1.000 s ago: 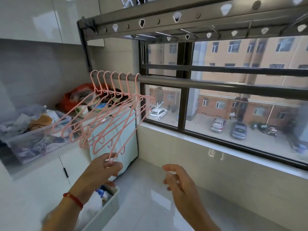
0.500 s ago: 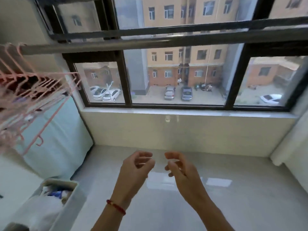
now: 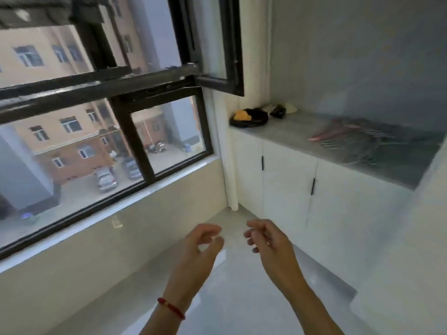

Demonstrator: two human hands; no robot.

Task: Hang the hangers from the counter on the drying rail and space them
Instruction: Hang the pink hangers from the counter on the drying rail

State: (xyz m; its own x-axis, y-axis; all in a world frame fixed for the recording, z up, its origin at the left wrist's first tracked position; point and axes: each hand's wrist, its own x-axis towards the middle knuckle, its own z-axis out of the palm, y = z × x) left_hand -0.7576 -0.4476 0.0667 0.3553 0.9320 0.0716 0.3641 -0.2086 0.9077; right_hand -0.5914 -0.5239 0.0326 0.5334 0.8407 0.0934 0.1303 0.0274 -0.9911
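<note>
A blurred pile of hangers (image 3: 353, 141), pink and pale green, lies flat on the grey counter (image 3: 290, 131) at the right. My left hand (image 3: 200, 247), with a red string at the wrist, and my right hand (image 3: 268, 240) hover low in the middle with fingers loosely curled, holding nothing. Both are well below and left of the pile. The drying rail (image 3: 79, 93) runs as a dark bar across the window on the left; no hangers on it are in view.
A dark round object with an orange patch (image 3: 249, 117) and a small black item (image 3: 278, 111) sit at the counter's far end. An open window sash (image 3: 222, 49) juts inward above that corner. White cabinet doors (image 3: 287, 182) stand under the counter.
The view has swung right, from the pink hangers on the rail to the counter. My left hand let go of a hanging hanger; both hands now hover together, holding nothing.
</note>
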